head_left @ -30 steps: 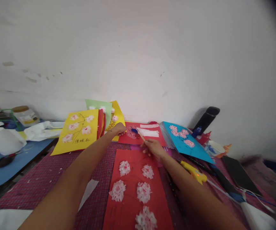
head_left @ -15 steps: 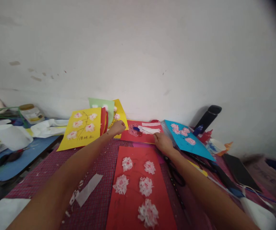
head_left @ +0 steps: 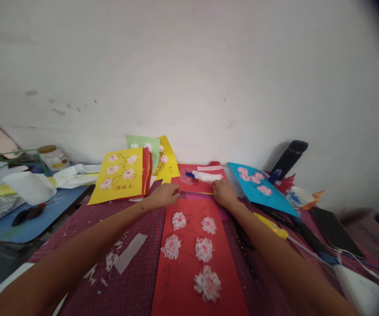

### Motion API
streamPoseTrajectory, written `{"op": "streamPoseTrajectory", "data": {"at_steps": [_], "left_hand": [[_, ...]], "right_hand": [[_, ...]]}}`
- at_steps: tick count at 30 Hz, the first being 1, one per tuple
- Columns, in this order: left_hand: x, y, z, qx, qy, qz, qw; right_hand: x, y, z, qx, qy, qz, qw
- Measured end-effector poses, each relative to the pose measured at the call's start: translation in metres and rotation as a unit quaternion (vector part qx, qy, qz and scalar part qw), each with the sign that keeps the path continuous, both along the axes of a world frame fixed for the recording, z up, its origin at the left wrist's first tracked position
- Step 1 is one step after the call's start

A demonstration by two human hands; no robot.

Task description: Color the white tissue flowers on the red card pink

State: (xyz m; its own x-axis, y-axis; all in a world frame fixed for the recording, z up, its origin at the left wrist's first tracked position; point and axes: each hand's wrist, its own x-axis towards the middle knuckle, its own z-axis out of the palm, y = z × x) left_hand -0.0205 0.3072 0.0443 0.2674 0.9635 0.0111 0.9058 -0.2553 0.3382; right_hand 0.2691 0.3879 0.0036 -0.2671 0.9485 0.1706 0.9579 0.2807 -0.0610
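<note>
My left hand [head_left: 167, 194] is closed at the near left corner of a small red card [head_left: 194, 186], and my right hand [head_left: 225, 193] is closed at its near right corner. The fingertips are partly hidden. On that card lie a clear flower-shaped palette [head_left: 186, 177] with a blue patch, a folded white tissue [head_left: 207, 176] and a pale paper strip [head_left: 209, 168]. Below my hands a larger red sheet [head_left: 184, 272] lies flat, bearing several crumpled pink-and-white paper flowers [head_left: 204, 249] and faint dark lines.
Yellow flower cards [head_left: 120, 175] lean at the left, a blue one [head_left: 275, 199] at the right. Around them are a black bottle [head_left: 288, 162], a bowl [head_left: 299, 196], a yellow glue gun [head_left: 271, 224], a tissue roll [head_left: 29, 187] and torn scraps [head_left: 130, 253]. A wall closes off the back.
My left hand has come down and toward me, from beside the yellow cards to the small red card's near corner. My right hand has shifted only slightly, staying by the other corner.
</note>
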Motion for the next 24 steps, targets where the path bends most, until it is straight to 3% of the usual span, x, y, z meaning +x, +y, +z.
{"op": "streamPoseTrajectory", "data": {"at_steps": [10, 16, 19, 24], "left_hand": [[-0.001, -0.031, 0.004, -0.003, -0.01, -0.043, 0.999], [-0.01, -0.068, 0.013, -0.005, -0.026, -0.042, 0.999], [-0.018, -0.095, 0.025, -0.006, -0.036, -0.041, 0.998], [-0.035, -0.15, 0.052, 0.0, -0.06, -0.01, 0.998]], "right_hand": [[-0.004, 0.0, -0.003, 0.006, -0.023, -0.012, 1.0], [-0.005, -0.006, 0.004, 0.009, -0.016, -0.011, 1.0], [-0.005, -0.018, 0.017, 0.026, 0.002, -0.005, 1.0], [0.009, -0.063, 0.056, 0.075, 0.044, 0.034, 0.996]]}}
